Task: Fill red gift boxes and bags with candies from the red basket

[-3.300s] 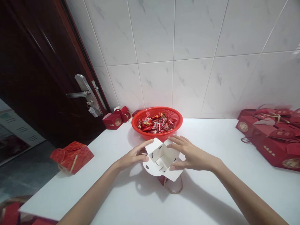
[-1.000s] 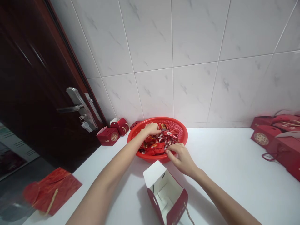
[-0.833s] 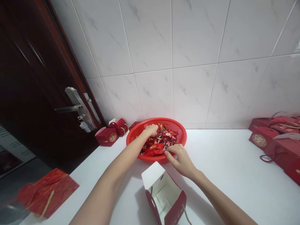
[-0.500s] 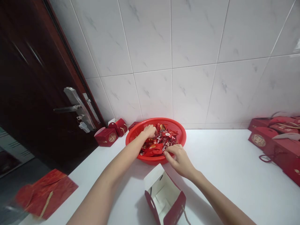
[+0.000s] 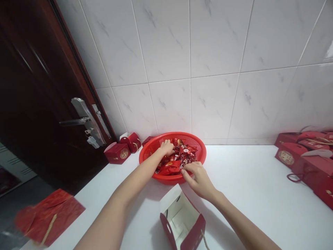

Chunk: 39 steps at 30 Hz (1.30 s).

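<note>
One open box (image 5: pixel 183 222) is placed on the near side of one red basket (image 5: pixel 194 140), its long axis seemingly pointed there, closer to the right hand (image 5: pixel 197 178), which is held curled at the basket's near-right rim. Inside the basket, wrapped candies (image 5: pixel 171 167) (too many for counting) are touched by the left hand (image 5: pixel 167 148). Whether anything is grasped by either cannot be seen.

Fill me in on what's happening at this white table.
A person's left hand is in a red basket, among wrapped packets, while the right hand is at the basket's near right edge. Whether either holds anything isn't clear. An open box, white inside, stands on the near side of the basket; more red boxes sit farther to the right.
</note>
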Motion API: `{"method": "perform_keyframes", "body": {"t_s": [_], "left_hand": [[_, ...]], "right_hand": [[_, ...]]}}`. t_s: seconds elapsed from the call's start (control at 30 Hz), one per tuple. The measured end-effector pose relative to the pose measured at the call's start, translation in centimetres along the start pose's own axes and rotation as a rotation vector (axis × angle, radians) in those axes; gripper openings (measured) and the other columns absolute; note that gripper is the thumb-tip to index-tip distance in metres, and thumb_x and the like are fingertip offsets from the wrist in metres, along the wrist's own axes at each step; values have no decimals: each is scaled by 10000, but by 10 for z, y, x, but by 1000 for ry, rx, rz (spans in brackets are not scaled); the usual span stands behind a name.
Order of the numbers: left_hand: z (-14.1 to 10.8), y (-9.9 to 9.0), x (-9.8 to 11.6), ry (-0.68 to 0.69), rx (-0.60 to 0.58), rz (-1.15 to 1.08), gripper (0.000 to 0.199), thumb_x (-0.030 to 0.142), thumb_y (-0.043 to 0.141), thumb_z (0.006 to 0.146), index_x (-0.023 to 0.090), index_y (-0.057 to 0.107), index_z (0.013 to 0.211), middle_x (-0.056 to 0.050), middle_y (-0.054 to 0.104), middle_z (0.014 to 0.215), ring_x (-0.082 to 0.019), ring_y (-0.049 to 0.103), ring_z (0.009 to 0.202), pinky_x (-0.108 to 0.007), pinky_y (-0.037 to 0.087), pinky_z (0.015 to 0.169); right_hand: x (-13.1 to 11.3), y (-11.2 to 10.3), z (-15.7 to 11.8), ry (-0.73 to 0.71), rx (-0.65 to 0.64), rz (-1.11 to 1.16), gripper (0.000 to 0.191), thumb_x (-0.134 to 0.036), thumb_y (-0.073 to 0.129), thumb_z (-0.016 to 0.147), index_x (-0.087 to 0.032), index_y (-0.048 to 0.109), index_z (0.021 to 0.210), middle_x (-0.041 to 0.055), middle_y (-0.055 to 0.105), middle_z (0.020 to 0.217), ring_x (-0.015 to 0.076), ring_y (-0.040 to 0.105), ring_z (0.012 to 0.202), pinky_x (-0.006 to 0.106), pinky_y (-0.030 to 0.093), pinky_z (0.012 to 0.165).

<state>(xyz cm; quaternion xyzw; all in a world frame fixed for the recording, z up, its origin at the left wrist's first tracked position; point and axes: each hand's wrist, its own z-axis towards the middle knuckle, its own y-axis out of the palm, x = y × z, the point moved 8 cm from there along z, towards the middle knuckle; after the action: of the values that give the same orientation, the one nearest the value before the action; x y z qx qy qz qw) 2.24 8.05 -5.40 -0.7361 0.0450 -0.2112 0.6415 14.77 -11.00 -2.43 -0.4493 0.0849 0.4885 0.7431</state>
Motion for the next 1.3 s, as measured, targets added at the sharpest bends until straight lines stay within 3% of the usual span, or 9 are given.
{"method": "perform_keyframes", "body": {"t_s": [0.13, 0.27, 0.43, 0.53, 0.63, 0.73, 0.97, 1.17, 1.3], "left_hand": [[-3, -15, -5, 43, -35, -137, 277, 419, 616, 935, 148, 657, 899, -21, 655, 876, -167, 621, 767, -312, 529, 703], [-14, -30, 1, 116, -35, -302, 458, 520, 642, 794, 199, 425, 550, 47, 399, 542, -119, 408, 533, -270, 337, 541], [-38, -41, 18, 198, -30, -481, 438, 593, 582, 746, 215, 426, 589, 30, 439, 599, -134, 423, 579, -275, 366, 575], [-55, -43, 29, 251, -41, -633, 411, 575, 621, 739, 201, 506, 613, 16, 514, 622, -149, 486, 627, -284, 431, 641], [-68, -42, 38, 289, -58, -728, 390, 546, 655, 753, 179, 582, 641, 10, 560, 634, -153, 526, 651, -288, 458, 670], [-74, -40, 44, 304, -51, -762, 368, 516, 647, 782, 156, 644, 705, -15, 625, 689, -167, 580, 699, -303, 486, 718], [-86, -55, 48, 288, 175, -820, 460, 271, 703, 736, 213, 670, 1191, -70, 662, 1311, -242, 572, 1246, -359, 469, 1038], [-94, -45, 62, 259, 166, -976, 541, 462, 782, 718, 131, 689, 1135, -117, 735, 1089, -254, 678, 1006, -388, 541, 897], [-93, -42, 55, 200, 280, -1080, 579, 488, 832, 659, 129, 698, 1093, -103, 736, 1059, -246, 667, 984, -372, 538, 876]], "right_hand": [[-1, -2, 0, 12, -13, 8, 293, -236, 441, 960, -204, 540, 686, 16, 639, 682, 174, 548, 675, 340, 386, 774], [-4, -11, 2, 74, -15, 138, 195, -214, 501, 922, -209, 627, 774, 35, 733, 829, 195, 633, 774, 368, 445, 842], [18, -22, 19, 239, 116, 400, 131, -254, 549, 863, -213, 632, 956, 67, 728, 997, 213, 682, 932, 355, 530, 821], [43, -26, 35, 357, 243, 385, 308, -287, 655, 785, -212, 576, 1074, 101, 694, 1117, 247, 662, 1049, 406, 539, 877], [57, -21, 53, 383, 234, 361, 511, -340, 765, 713, -222, 550, 1162, 102, 672, 1179, 263, 649, 1077, 429, 540, 891], [61, -12, 61, 368, 187, 491, 432, -358, 753, 709, -222, 580, 1080, 66, 689, 1073, 242, 666, 958, 384, 576, 764], [61, -17, 51, 408, 274, 744, 437, -447, 790, 640, -225, 544, 926, 2, 620, 814, 181, 591, 696, 321, 541, 589], [53, -25, 50, 356, 298, 758, 440, -422, 854, 606, -216, 523, 810, -13, 629, 772, 170, 595, 724, 320, 526, 691], [53, -20, 50, 408, 248, 909, 474, -483, 864, 609, -219, 544, 838, -4, 664, 802, 174, 626, 727, 331, 552, 680]]}}
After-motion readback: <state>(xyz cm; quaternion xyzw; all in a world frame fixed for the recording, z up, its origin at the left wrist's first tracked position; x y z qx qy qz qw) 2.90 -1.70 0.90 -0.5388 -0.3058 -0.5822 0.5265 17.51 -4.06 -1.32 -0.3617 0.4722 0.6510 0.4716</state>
